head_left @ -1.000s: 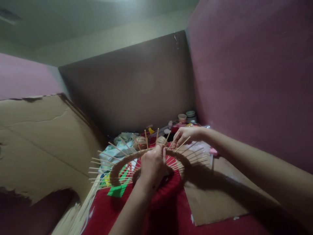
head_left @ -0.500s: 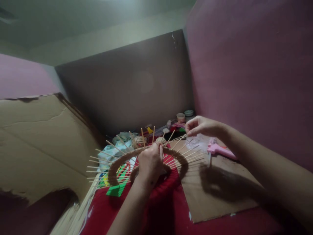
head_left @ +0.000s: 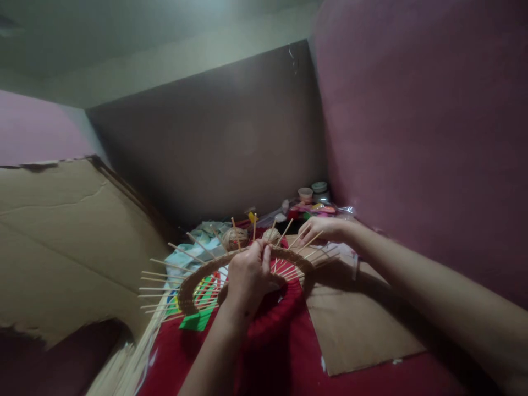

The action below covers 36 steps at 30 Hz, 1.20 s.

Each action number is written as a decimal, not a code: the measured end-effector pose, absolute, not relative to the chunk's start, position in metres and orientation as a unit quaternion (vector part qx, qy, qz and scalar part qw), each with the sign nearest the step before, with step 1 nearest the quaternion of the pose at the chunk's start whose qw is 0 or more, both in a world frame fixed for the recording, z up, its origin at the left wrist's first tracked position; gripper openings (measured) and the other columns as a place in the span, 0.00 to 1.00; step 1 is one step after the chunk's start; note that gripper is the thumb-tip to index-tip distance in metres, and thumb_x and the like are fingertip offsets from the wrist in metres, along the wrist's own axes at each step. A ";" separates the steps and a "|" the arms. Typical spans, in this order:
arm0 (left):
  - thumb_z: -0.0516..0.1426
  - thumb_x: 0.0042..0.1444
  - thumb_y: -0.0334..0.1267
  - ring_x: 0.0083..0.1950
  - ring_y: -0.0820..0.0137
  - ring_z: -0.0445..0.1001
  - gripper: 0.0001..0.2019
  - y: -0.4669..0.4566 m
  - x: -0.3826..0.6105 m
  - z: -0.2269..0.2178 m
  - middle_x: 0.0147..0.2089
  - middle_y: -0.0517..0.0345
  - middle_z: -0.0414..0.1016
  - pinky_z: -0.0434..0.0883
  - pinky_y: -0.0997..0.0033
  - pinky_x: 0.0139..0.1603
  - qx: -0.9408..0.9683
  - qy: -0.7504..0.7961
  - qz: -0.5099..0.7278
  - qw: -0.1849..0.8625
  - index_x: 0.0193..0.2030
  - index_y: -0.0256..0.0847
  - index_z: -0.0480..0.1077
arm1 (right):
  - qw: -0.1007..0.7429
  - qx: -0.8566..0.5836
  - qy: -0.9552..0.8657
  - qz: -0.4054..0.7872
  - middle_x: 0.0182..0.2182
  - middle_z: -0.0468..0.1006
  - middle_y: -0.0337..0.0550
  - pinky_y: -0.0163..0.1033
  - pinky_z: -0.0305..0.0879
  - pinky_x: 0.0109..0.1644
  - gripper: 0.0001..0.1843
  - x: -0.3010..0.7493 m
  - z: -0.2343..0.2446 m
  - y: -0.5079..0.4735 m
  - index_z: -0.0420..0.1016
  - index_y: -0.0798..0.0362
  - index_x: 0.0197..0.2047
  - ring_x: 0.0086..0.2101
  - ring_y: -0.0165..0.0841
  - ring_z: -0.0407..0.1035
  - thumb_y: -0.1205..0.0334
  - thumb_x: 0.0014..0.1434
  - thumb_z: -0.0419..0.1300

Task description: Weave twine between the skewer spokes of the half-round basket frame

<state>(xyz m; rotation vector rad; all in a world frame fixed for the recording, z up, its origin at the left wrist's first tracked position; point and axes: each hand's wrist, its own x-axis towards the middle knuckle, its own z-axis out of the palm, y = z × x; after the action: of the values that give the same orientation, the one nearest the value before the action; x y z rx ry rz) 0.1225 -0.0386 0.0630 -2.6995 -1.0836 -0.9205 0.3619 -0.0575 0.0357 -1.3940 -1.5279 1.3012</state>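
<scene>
A round woven piece (head_left: pixel 193 280), with thin wooden sticks fanning out from its brown twine band, stands tilted over a red cloth. My left hand (head_left: pixel 249 269) is closed on the top of the band, thumb and fingers pinched at its rim. Behind the sticks on the right side, my right hand (head_left: pixel 319 228) is closed, its fingertips partly hidden by a stick; the twine strand it held a moment before is hard to make out now. Two balls of twine, one larger (head_left: pixel 235 238) and one smaller (head_left: pixel 271 236), sit just behind the piece.
A brown cardboard sheet (head_left: pixel 363 324) lies on the red cloth (head_left: pixel 268 357) at right. Large cardboard (head_left: pixel 70 236) stands at left, beside a bundle of pale sticks (head_left: pixel 119 368). A cup (head_left: pixel 305 193) and a jar (head_left: pixel 319 190) stand at the back.
My right hand has moved down and left, closer to the sticks, and its forearm now covers the pink glue gun. My left hand keeps its hold on the woven piece.
</scene>
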 end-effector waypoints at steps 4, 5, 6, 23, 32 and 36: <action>0.49 0.58 0.37 0.25 0.70 0.72 0.11 -0.034 0.119 0.068 0.24 0.58 0.75 0.63 0.74 0.30 -0.878 -0.372 -0.301 0.012 0.36 0.39 0.73 | 0.337 -0.532 -0.574 0.523 0.18 0.67 0.34 0.30 0.49 0.21 0.12 0.354 0.026 -0.056 0.76 0.56 0.31 0.17 0.21 0.54 0.59 0.42 0.66; 0.50 0.58 0.37 0.25 0.70 0.71 0.11 -0.032 0.119 0.069 0.23 0.58 0.74 0.64 0.74 0.30 -0.878 -0.373 -0.299 0.004 0.36 0.39 0.73 | 0.336 -0.532 -0.573 0.526 0.18 0.67 0.34 0.30 0.49 0.21 0.13 0.353 0.025 -0.057 0.77 0.56 0.32 0.17 0.21 0.54 0.59 0.42 0.66; 0.50 0.58 0.37 0.25 0.70 0.71 0.10 -0.031 0.119 0.070 0.23 0.59 0.74 0.64 0.74 0.30 -0.879 -0.373 -0.297 -0.002 0.36 0.40 0.73 | 0.333 -0.531 -0.573 0.529 0.18 0.68 0.34 0.30 0.50 0.21 0.13 0.353 0.025 -0.058 0.77 0.56 0.32 0.18 0.21 0.55 0.58 0.41 0.67; 0.46 0.61 0.36 0.28 0.63 0.76 0.15 -0.050 0.143 0.040 0.27 0.52 0.78 0.64 0.72 0.26 -0.912 -0.323 -0.181 0.175 0.50 0.39 0.69 | 0.330 -0.498 -0.607 0.524 0.20 0.69 0.35 0.30 0.51 0.23 0.14 0.352 0.020 -0.064 0.78 0.57 0.31 0.21 0.22 0.58 0.58 0.40 0.68; 0.50 0.59 0.39 0.35 0.66 0.76 0.12 -0.042 0.148 0.053 0.33 0.53 0.79 0.64 0.72 0.36 -0.905 -0.386 -0.165 0.075 0.42 0.45 0.74 | 0.448 -0.498 -0.579 0.464 0.15 0.62 0.31 0.31 0.47 0.21 0.11 0.370 0.026 -0.079 0.73 0.58 0.25 0.17 0.21 0.53 0.59 0.42 0.65; 0.50 0.59 0.40 0.34 0.67 0.75 0.12 -0.039 0.146 0.057 0.33 0.54 0.79 0.63 0.73 0.35 -0.893 -0.401 -0.195 0.066 0.41 0.44 0.74 | 0.484 -0.493 -0.574 0.439 0.16 0.66 0.35 0.32 0.49 0.22 0.11 0.378 0.025 -0.083 0.74 0.59 0.26 0.18 0.23 0.55 0.60 0.41 0.65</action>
<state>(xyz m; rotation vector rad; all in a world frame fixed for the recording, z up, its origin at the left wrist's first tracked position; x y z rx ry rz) 0.1458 -0.0390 0.0575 -2.6921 -1.2084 -0.5875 0.3776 -0.0833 0.0245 -1.2019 -1.3978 1.0695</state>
